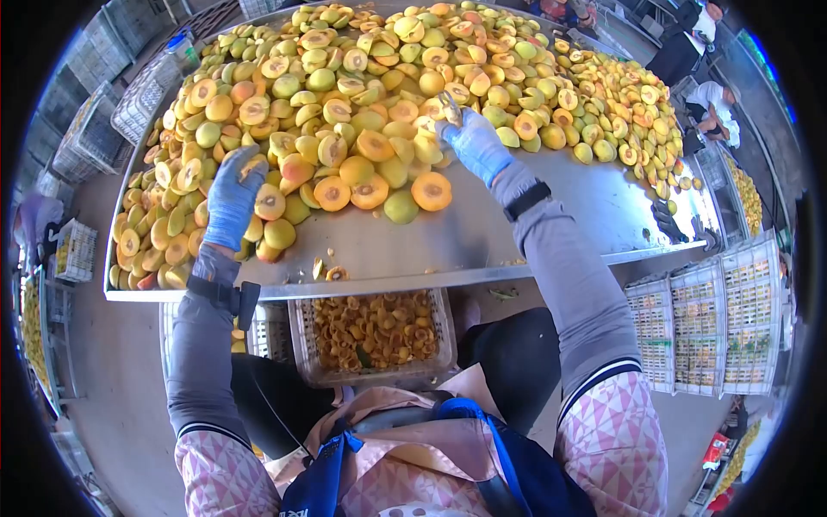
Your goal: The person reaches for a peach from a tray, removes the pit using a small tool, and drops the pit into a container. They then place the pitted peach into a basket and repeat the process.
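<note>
A large heap of halved yellow peaches point(368, 191), some cut side up, covers much of the metal table point(388, 241). My left hand point(231, 202), in a blue glove, is at the heap's left front with its fingers closed round a peach half point(252, 166). My right hand point(475, 146), gloved the same way, is over the middle of the heap. It grips a small metal tool point(449, 109) with a rounded end, whose exact kind I cannot make out. Below the table's front edge, a plastic crate point(379, 376) holds brownish-orange scraps point(372, 329).
Fruit scraps point(334, 273) lie near the table's front edge. White crates point(706, 319) are stacked at the right, and more crates point(90, 133) stand at the left. People point(713, 112) sit at the far right.
</note>
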A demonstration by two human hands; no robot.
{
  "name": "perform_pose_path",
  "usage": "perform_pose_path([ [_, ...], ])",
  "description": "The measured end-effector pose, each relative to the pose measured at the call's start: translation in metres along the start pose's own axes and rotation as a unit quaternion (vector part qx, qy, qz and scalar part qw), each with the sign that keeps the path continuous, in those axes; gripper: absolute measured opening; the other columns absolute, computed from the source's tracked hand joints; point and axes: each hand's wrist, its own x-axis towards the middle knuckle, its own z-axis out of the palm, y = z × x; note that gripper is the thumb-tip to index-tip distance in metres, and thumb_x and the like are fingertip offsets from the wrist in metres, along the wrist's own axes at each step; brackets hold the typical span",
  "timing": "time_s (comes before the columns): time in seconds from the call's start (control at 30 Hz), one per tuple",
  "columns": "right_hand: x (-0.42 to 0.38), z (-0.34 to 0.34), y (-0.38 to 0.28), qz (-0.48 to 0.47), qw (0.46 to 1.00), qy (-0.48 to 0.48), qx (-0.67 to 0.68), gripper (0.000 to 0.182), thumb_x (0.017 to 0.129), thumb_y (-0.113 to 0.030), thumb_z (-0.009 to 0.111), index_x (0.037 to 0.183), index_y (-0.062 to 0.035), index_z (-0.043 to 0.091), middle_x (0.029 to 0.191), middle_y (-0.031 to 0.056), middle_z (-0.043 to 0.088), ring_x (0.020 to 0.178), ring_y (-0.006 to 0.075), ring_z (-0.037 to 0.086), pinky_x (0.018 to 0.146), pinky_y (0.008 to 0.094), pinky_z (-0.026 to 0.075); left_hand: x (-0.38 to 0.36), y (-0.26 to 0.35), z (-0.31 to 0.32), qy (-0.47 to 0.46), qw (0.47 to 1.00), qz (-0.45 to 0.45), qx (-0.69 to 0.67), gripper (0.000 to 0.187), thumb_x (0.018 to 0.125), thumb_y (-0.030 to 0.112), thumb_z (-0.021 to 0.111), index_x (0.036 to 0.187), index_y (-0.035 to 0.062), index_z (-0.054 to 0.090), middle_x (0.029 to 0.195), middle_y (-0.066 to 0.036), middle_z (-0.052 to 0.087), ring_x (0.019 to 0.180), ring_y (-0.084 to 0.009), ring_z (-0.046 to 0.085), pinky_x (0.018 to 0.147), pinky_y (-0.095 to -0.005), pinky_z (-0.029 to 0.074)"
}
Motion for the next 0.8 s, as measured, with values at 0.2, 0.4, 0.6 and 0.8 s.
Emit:
perform_pose_path([
  [0.2,0.08,0.011,-0.009,0.065,0.963,-0.029,-0.262,0.04,0.089,-0.04,0.059,0.104,-0.0037,0.06,0.089,0.0163,0.069,0.081,0.0279,0.068,0.071,0.0398,0.053,0.043,0.011,0.036,-0.037,0.989,0.026,0.139,0.047,0.089,0.03,0.067,0.13,0.0096,0.057,0.128,-0.015,0.059,0.119,-0.0288,0.056,0.1,-0.0349,0.043],
  [0.4,0.125,0.033,0.014,0.138,0.955,-0.105,-0.241,0.041,0.09,-0.044,0.058,0.107,-0.0066,0.061,0.085,0.0124,0.07,0.077,0.0279,0.068,0.072,0.0388,0.053,0.082,-0.007,0.056,-0.138,0.981,0.013,0.132,0.049,0.092,0.037,0.061,0.134,0.0122,0.054,0.129,-0.017,0.058,0.121,-0.0304,0.054,0.102,-0.0363,0.042],
  [0.6,0.12,0.072,0.025,0.059,0.941,-0.077,-0.324,0.039,0.091,-0.042,0.055,0.114,-0.0111,0.06,0.103,0.0174,0.068,0.097,0.0361,0.064,0.084,0.0443,0.049,0.117,-0.001,0.086,-0.236,0.946,0.006,0.221,0.065,0.081,0.05,0.068,0.136,0.0186,0.052,0.147,-0.014,0.042,0.13,-0.0295,0.047,0.105,-0.0379,0.041],
  [0.8,0.085,0.088,0.005,0.067,0.944,-0.126,-0.297,0.042,0.089,-0.042,0.056,0.108,-0.005,0.058,0.096,0.024,0.067,0.093,0.0406,0.064,0.081,0.0477,0.05,0.108,0.016,0.077,-0.304,0.933,-0.017,0.19,0.068,0.078,0.045,0.072,0.136,0.0141,0.051,0.132,-0.018,0.055,0.12,-0.0303,0.056,0.098,-0.0382,0.045],
])
